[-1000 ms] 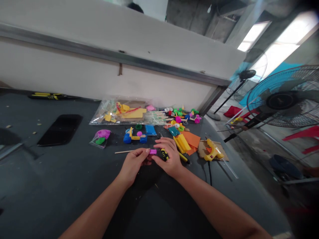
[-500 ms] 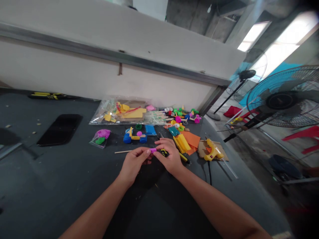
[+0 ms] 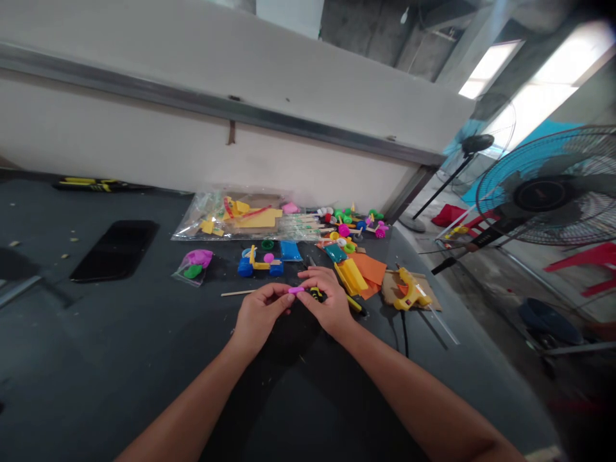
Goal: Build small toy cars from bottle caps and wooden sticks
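Observation:
Between my fingertips is a small purple piece of modelling clay point(image 3: 296, 290), pinched at both ends. My left hand point(image 3: 260, 312) grips its left end with thumb and forefinger. On the other end, my right hand point(image 3: 327, 299) presses with its thumb and fingers. A thin wooden stick point(image 3: 237, 293) lies just left of my left hand. Beyond the hands stands a small blue and yellow toy vehicle point(image 3: 260, 264) with a pink ball on it. A black and yellow tool point(image 3: 316, 294) is partly hidden behind my right hand.
To the right lie yellow clay point(image 3: 351, 276), orange sheets point(image 3: 370, 269) and a yellow glue gun point(image 3: 409, 290) on cardboard. A bag of purple and green clay point(image 3: 194, 264) and a black phone point(image 3: 115, 250) are left. Behind sits a large plastic bag point(image 3: 245, 218).
The purple clay has turned between my fingers and now looks flatter and longer. Both hands stay in almost the same place.

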The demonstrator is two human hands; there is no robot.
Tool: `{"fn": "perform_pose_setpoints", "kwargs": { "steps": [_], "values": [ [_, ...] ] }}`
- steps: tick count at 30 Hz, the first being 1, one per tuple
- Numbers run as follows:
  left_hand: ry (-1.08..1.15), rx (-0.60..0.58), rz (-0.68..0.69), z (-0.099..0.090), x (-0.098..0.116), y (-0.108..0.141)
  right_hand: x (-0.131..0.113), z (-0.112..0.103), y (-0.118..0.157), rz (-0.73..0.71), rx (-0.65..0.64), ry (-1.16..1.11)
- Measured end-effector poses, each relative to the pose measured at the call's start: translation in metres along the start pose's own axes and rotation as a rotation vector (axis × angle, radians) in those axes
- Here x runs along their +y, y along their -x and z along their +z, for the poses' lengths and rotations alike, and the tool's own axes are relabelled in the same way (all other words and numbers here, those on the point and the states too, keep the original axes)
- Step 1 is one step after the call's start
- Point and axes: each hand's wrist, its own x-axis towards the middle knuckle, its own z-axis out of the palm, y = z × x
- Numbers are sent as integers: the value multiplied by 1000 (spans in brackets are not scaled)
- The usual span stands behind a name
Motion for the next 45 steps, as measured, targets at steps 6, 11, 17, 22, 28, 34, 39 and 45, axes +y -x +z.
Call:
{"fn": "perform_pose_setpoints", "kwargs": {
  "steps": [6,11,17,22,28,34,39,45],
  "values": [
    [-21,-3,-2,-1,0,0,0,-1,0,1,-11,-4],
    [13,-1,-2,-1,1,0,0,-1,0,-15,-14,-4],
    [15,-3,-1,-1,0,0,-3,-1,0,-10,-6,2],
    [27,6,-3,0,1,0,-4,-1,-1,-13,-1,-1],
    [57,11,-15,1,4,2,-4,-1,-1,-23,9,19],
    [146,2,-66,0,6,2,-3,-2,0,-56,2,34],
    [166,-16,-78,0,5,1,0,-1,1,-95,-24,63],
    [212,-43,-98,-1,3,0,1,-1,2,-109,-17,104]
  ]
}}
